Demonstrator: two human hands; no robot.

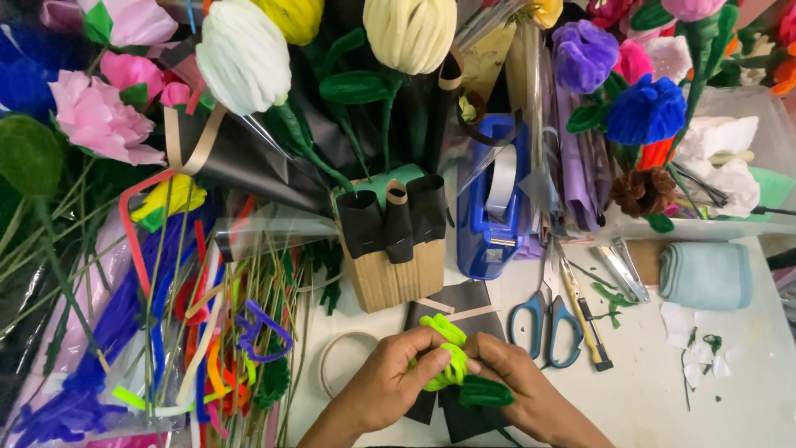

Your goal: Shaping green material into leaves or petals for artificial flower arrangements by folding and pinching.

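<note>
My left hand [383,383] and my right hand [522,390] meet at the bottom centre, both gripping a bright lime-green fuzzy pipe-cleaner bundle [442,347] bent into loops. A dark green fuzzy piece [485,392] lies against my right hand's fingers. Under both hands sits black wrapping paper [464,300] with tan tape strips.
A wooden block holder [398,278], a blue tape dispenser [489,224], blue-handled scissors [543,319], a utility knife [584,319], a tape roll [336,357], a folded teal cloth [705,275]. Piles of coloured pipe cleaners [207,332] lie left; fuzzy flowers [240,54] crowd the back.
</note>
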